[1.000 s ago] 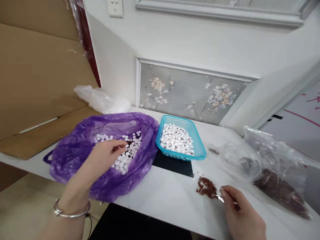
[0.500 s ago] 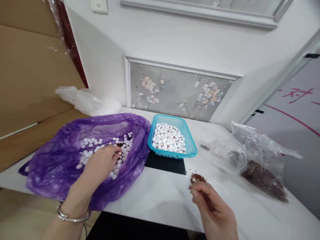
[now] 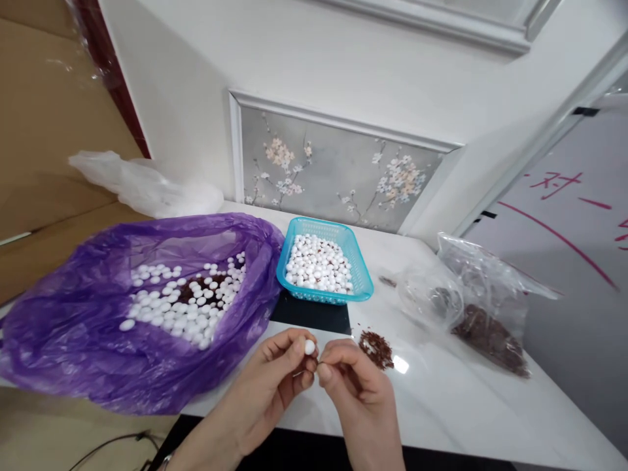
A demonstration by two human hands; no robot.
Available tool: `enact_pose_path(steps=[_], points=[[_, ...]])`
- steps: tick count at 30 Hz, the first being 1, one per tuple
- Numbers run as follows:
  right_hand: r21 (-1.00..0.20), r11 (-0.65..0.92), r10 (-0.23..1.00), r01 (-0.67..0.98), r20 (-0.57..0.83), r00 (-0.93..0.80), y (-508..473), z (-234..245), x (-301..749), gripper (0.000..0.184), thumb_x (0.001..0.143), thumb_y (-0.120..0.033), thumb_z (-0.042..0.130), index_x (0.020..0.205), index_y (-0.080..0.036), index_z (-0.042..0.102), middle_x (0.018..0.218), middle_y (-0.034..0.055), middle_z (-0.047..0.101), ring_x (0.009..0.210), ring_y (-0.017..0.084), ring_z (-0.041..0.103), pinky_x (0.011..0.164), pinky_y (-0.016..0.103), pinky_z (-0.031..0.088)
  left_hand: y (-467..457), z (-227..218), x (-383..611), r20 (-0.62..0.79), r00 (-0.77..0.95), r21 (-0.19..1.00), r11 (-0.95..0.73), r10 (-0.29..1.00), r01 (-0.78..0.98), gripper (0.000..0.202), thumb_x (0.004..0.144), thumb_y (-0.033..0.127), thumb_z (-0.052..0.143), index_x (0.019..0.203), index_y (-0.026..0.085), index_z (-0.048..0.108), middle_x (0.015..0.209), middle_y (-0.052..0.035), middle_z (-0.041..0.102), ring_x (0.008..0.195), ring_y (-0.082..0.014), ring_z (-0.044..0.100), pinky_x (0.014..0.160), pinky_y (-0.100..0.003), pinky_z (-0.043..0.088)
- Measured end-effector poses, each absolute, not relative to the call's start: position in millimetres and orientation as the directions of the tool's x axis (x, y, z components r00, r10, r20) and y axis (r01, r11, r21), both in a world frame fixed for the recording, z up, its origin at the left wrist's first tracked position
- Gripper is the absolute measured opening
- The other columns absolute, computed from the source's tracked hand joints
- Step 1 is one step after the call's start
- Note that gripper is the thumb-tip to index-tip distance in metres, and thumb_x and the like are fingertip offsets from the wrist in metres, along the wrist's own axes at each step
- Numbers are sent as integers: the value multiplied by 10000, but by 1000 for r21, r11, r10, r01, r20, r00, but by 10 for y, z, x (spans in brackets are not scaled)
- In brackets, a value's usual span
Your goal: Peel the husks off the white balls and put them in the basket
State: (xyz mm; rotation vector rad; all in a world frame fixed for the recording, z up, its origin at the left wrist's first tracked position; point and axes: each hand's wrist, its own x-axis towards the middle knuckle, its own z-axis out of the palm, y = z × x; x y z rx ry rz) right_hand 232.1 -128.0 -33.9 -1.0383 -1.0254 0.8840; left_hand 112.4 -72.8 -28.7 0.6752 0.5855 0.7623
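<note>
A small white ball (image 3: 309, 347) is pinched between the thumb and fingers of my left hand (image 3: 275, 376), above the front of the table. My right hand (image 3: 360, 392) is closed in a pinch just to the right of the ball; whatever its fingertips hold is too small to tell. Beyond my right hand lies a loose pile of reddish-brown bits (image 3: 376, 348). To the left, an opened purple plastic bag (image 3: 88, 314) holds many white balls (image 3: 181, 314) and some dark brown stuff. A blue basket (image 3: 363, 275) full of white balls with brown bits among them stands behind my hands.
Right of the basket are a crumpled clear bag (image 3: 417, 297) and a clear bag of brown material (image 3: 490, 337). A black patch (image 3: 311, 317) shows under the basket. White plastic (image 3: 147, 186) lies at the back left, by a cardboard box (image 3: 53, 131).
My left hand has come out of the purple bag to the right, with a white ball in it. My right hand has moved left from the brown pile to meet it. The view has shifted slightly.
</note>
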Motion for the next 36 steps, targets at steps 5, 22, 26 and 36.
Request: enact_pose_path(steps=[5, 22, 26, 36], points=[[-955, 288, 918, -69, 255, 304, -1240, -352, 2297, 98, 838, -196, 614, 747, -229, 631, 750, -26, 550, 708, 111, 545, 649, 209, 460, -693, -310, 1108, -226, 569, 733, 523, 791, -435, 109, 806, 243, 662, 753, 149, 678, 714, 8, 558, 644, -69, 503, 657, -170, 458], [-966, 253, 915, -53, 221, 338, -1237, -419, 2256, 84, 838, -213, 613, 754, -208, 609, 748, -14, 540, 711, 129, 544, 644, 236, 453, -715, -364, 1108, -247, 481, 780, 467, 842, -417, 100, 682, 262, 775, 737, 188, 737, 705, 5, 660, 694, -103, 573, 709, -199, 489], [-972, 225, 924, -74, 188, 333, -1240, -437, 2252, 93, 836, -240, 619, 751, -209, 602, 755, -13, 538, 718, 133, 544, 649, 242, 454, -711, -377, 1108, -241, 433, 824, 419, 869, -382, 126, 639, 276, 803, 721, 198, 746, 739, 0, 675, 739, -120, 576, 734, -208, 488], [-959, 273, 892, -78, 222, 393, -1248, -473, 2250, 88, 807, -238, 650, 726, -212, 628, 746, 0, 560, 706, 145, 556, 633, 255, 463, -750, -337, 1171, -245, 394, 825, 404, 886, -395, 129, 621, 275, 809, 710, 204, 749, 741, -12, 676, 753, -146, 583, 737, -238, 496]])
